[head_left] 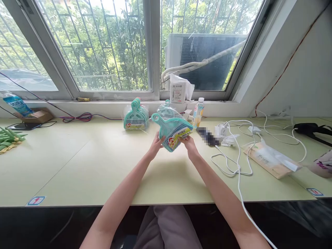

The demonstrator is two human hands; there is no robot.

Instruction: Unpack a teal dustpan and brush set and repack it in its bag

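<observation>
Tabletop (64, 169) spreads wide at lower left, its front edge (77, 205) running across below; mid-frame, left hand (156, 143) and right hand (188, 144) grasp one dustpan (174, 128); cables (239, 181) crowd centre right; windows (103, 48) fill the top.

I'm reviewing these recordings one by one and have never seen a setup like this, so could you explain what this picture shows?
There is no machine here: a camera worn on a person's head looks forward and down, so you see their own bare arms. It is the only view.

The left hand and right hand together hold a turquoise dustpan with a printed label, raised above a pale table.

Toward the window stand similar dustpans in clear wrap. To the right are a drink bottle, a dark object blurred out in the image, white cables and a tissue pack. Green vegetables lie at the far left.
</observation>
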